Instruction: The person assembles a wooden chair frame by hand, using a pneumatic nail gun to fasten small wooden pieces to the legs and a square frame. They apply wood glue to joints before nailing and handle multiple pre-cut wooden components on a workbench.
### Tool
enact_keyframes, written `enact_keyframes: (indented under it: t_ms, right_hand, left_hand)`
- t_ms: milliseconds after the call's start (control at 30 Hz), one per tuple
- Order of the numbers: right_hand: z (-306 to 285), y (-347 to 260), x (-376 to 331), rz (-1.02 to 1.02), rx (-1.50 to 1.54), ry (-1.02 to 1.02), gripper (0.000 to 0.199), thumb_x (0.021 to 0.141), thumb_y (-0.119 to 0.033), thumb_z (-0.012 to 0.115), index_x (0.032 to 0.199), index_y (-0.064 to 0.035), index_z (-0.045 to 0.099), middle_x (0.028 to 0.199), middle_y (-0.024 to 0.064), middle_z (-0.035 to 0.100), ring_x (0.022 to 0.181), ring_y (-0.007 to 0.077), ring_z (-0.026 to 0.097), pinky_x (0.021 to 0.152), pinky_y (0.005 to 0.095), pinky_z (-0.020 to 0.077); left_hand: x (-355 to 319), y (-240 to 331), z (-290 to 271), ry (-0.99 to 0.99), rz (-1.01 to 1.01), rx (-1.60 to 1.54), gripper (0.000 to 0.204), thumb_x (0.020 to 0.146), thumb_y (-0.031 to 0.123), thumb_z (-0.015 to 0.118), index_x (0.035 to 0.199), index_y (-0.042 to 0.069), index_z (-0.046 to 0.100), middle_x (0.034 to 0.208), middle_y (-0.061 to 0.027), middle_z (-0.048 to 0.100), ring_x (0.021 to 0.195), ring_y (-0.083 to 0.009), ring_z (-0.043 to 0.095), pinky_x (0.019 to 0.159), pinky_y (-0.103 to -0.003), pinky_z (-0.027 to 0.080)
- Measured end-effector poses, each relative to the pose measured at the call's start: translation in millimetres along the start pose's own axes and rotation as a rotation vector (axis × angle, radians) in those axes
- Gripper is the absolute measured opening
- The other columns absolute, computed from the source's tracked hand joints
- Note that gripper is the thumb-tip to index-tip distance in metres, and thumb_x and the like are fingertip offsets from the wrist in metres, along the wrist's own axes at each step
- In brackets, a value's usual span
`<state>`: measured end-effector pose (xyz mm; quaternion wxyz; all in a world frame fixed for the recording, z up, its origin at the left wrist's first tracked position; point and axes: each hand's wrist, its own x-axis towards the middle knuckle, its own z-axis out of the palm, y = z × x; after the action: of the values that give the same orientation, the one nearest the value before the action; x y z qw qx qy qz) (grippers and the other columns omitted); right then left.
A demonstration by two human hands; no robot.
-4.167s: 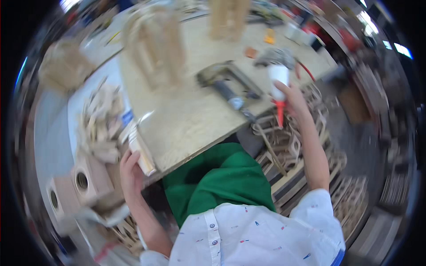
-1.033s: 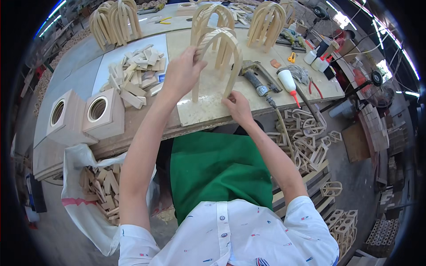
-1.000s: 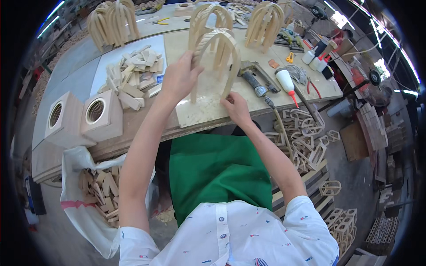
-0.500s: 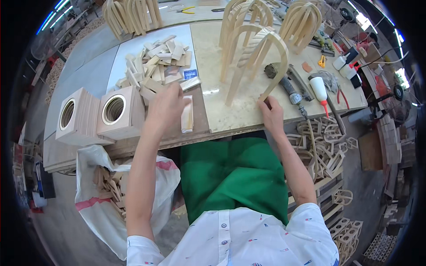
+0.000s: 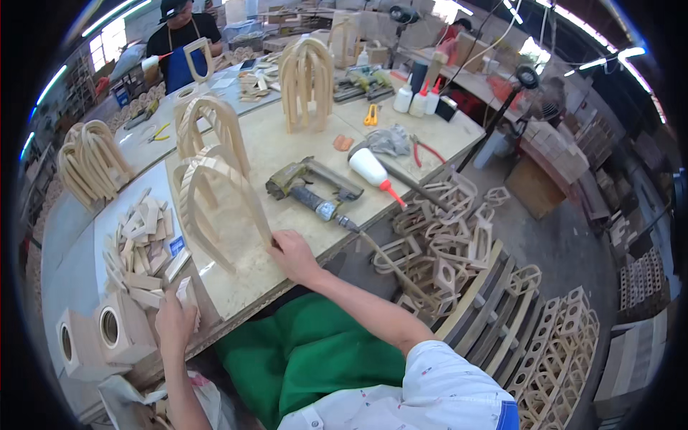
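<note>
My right hand (image 5: pixel 292 255) rests on the workbench (image 5: pixel 287 150), its fingers touching the foot of a pale wooden arched frame (image 5: pixel 215 201) that stands upright. My left hand (image 5: pixel 175 320) is at the bench's near left edge, closed around a small pale wooden block (image 5: pixel 188 292). Just beyond it lies a heap of small wooden blocks (image 5: pixel 140 244) on a white sheet. A nail gun (image 5: pixel 309 188) with its hose lies to the right of the frame, and a white glue bottle (image 5: pixel 373 170) with a red tip lies past it.
More arched frames (image 5: pixel 307 79) stand on the bench, and several lean at the far left (image 5: pixel 89 158). Wooden boxes with round holes (image 5: pixel 107 330) sit at lower left. Wooden lattice parts (image 5: pixel 459 244) are piled on the floor at right. Another person (image 5: pixel 179 43) works at the far end.
My left hand has drawn back from the block heap to the bench's near edge with a small block in it. My right hand stays at the frame's foot. The view swung right.
</note>
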<state>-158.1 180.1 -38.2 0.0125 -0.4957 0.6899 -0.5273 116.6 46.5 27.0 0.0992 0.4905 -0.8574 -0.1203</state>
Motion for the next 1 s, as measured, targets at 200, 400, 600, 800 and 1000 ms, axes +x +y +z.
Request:
enact_keyframes:
  t_ms: [200, 400, 600, 800, 1000]
  right_hand:
    - [-18.8, 28.5, -8.4, 0.026, -0.026, 0.038, 0.016, 0.078, -0.008, 0.063, 0.091, 0.0012, 0.059, 0.087, 0.0209, 0.059, 0.091, 0.0392, 0.055, 0.080, 0.0457, 0.0448]
    - [-17.7, 23.8, -11.7, 0.019, 0.002, 0.122, 0.028, 0.085, -0.013, 0.063, 0.108, 0.0003, 0.057, 0.093, 0.0142, 0.064, 0.093, 0.0294, 0.062, 0.084, 0.0373, 0.0491]
    - [-80.0, -13.8, -6.2, 0.392, 0.662, 0.376, 0.040, 0.092, -0.009, 0.056, 0.129, 0.0044, 0.047, 0.099, 0.0110, 0.065, 0.083, 0.0160, 0.063, 0.071, 0.0294, 0.0525]
    - [-46.3, -86.2, -51.2, -0.389, 0.129, -0.126, 0.033, 0.082, 0.001, 0.060, 0.115, 0.0028, 0.057, 0.108, 0.0177, 0.061, 0.094, 0.0316, 0.063, 0.079, 0.0381, 0.0538]
    - [-36.6, -87.5, -58.6, -0.403, 0.007, -0.282, 0.036, 0.080, 0.001, 0.057, 0.115, 0.0049, 0.054, 0.109, 0.0197, 0.060, 0.094, 0.0349, 0.062, 0.079, 0.0396, 0.0531]
  left_hand:
    - [8.5, 23.0, 6.9, 0.000, 0.081, 0.068, 0.031, 0.074, 0.023, 0.067, 0.086, -0.002, 0.053, 0.076, -0.0219, 0.059, 0.074, -0.0390, 0.059, 0.068, -0.046, 0.045]
    - [-2.8, 10.1, -7.0, -0.027, 0.025, 0.026, 0.027, 0.077, 0.019, 0.066, 0.082, -0.002, 0.049, 0.071, -0.0193, 0.054, 0.066, -0.0339, 0.054, 0.063, -0.043, 0.044]
    - [-26.1, 46.2, -33.8, -0.115, 0.026, -0.385, 0.020, 0.080, 0.013, 0.068, 0.085, -0.001, 0.054, 0.074, -0.0074, 0.056, 0.066, -0.0141, 0.053, 0.059, -0.031, 0.044]
    - [-19.8, 103.3, -11.9, -0.532, 0.193, -0.733, 0.023, 0.080, 0.013, 0.072, 0.091, -0.002, 0.057, 0.079, -0.0046, 0.060, 0.071, -0.0107, 0.057, 0.061, -0.026, 0.046]
    - [-9.7, 104.1, 5.6, -0.692, 0.170, -0.893, 0.025, 0.082, 0.012, 0.071, 0.097, -0.001, 0.055, 0.083, -0.0056, 0.063, 0.074, -0.0108, 0.058, 0.063, -0.026, 0.046]
